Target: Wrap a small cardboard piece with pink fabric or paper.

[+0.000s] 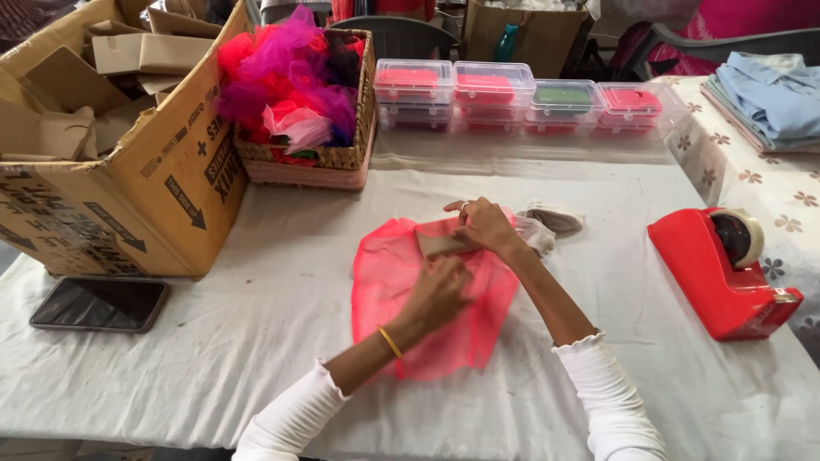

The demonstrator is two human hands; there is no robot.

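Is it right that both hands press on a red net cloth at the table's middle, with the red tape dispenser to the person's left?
Not quite. In the head view the left hand and right hand do rest on the red net cloth, but the red tape dispenser stands to the person's right. On the left lies a dark phone.

Sheer net, cardboard, wicker and glossy plastic on a cloth-covered counter.
The red net fabric [393, 282] looks thin and see-through; the cloth [282, 341] over the counter is matt white and creased. The cardboard box [171, 188] is dull brown, the basket [342, 158] rough wicker, the tape dispenser [726, 273] glossy red plastic, the phone [101, 304] shiny black.
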